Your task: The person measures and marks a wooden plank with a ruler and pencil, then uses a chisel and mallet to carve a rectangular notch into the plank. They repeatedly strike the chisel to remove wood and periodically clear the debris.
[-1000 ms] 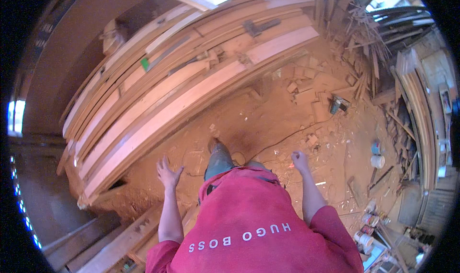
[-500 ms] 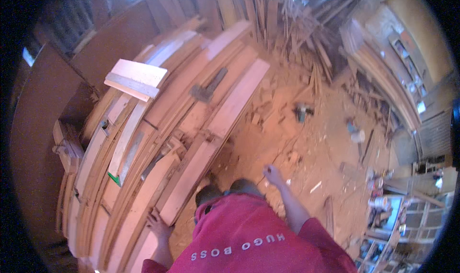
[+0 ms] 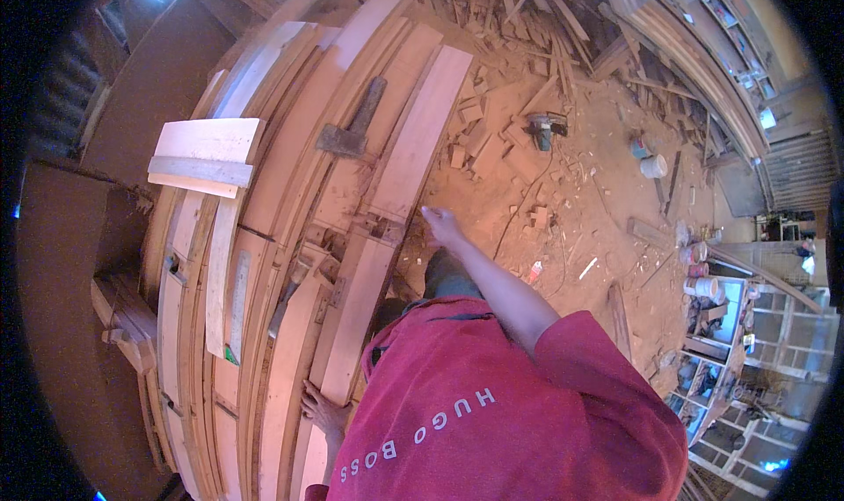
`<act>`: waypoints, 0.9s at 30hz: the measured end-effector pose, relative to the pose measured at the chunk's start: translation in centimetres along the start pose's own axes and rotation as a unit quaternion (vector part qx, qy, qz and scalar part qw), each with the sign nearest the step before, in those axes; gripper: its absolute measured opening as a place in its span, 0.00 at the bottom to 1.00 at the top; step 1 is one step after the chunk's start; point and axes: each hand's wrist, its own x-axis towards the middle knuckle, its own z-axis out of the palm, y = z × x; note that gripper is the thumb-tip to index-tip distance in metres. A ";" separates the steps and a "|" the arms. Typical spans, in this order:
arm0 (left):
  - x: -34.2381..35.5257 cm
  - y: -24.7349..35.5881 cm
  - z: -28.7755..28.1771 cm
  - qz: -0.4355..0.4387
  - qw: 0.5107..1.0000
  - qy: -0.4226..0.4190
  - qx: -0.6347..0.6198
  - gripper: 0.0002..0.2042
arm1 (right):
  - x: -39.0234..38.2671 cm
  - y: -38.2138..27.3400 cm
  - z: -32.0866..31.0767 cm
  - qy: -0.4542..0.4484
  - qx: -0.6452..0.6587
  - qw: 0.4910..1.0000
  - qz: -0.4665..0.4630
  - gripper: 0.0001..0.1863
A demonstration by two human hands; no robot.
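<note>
My left hand (image 3: pixel 323 406) lies on a long plank of the workbench (image 3: pixel 356 308), fingers spread over the wood near its edge. My right hand (image 3: pixel 442 226) is closed, fingertips at the bench's right edge beside a dark notch (image 3: pixel 381 228) in the wood. Whatever it may hold is too small to make out. Farther up the bench rests a dark hammer (image 3: pixel 343 141). A wooden hand plane (image 3: pixel 318 253) lies left of the notch. On the left side are a pale board (image 3: pixel 208 141) and a narrow strip (image 3: pixel 220 277), beside a grey metal blade (image 3: pixel 239 299) with a green end.
Sawdust and offcuts (image 3: pixel 483 141) cover the floor to the right, with a corded power tool (image 3: pixel 543 130) and a white bucket (image 3: pixel 653 166) among them. Stacked timber (image 3: pixel 694 53) stands at the far right. Shelves (image 3: pixel 712 360) with containers are at the right.
My right hand has moved forward and left, from over the floor to the bench's edge. My left hand stays on the plank. The view has shifted, so the bench looks more upright.
</note>
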 end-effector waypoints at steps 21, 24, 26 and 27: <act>2.7 7.5 -8.5 0.200 0.935 -0.275 -0.101 0.71 | 8.9 -3.5 -3.4 0.150 -0.114 0.973 -0.133 0.32; 7.1 1.5 -3.4 0.394 0.900 -0.163 -0.089 0.63 | 7.4 -7.1 0.3 0.157 -0.151 0.951 -0.221 0.34; 8.5 -0.4 -1.7 0.227 0.876 -0.271 -0.327 0.63 | 6.5 -9.2 2.3 0.155 -0.123 0.944 -0.263 0.36; 8.0 1.1 -3.4 0.209 0.883 -0.265 -0.326 0.61 | 6.1 -10.0 2.7 0.167 -0.158 0.943 -0.241 0.37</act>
